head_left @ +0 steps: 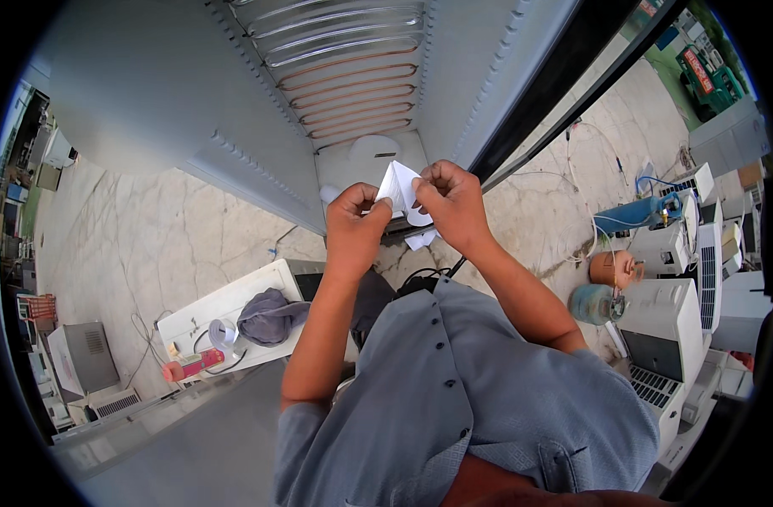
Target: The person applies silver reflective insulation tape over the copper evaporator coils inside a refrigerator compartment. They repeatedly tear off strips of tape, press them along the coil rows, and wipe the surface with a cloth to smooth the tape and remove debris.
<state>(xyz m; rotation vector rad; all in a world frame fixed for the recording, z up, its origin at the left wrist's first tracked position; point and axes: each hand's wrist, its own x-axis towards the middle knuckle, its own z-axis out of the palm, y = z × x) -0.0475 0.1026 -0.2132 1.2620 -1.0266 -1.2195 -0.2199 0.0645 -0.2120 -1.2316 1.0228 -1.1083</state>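
Note:
A folded white piece of paper [394,188], perhaps a peel-off sheet, is held up at the centre in front of an open refrigerator cabinet [315,175]. My left hand [359,220] pinches its left side between thumb and fingers. My right hand [451,205] grips its right, curling part, fingers closed. Another white scrap [421,239] hangs just below. Behind the paper, rows of copper and silvery coiled tubes [348,93] line the cabinet's inner back above a pale floor panel.
A white panel [192,325] at lower left carries a grey cloth [266,317], a white roll [221,334] and a pink-red container [202,363]. On the right stand a blue cylinder [627,215], rusty [608,269] and teal tanks [591,304], and several appliance units [665,351] on cracked concrete [116,237].

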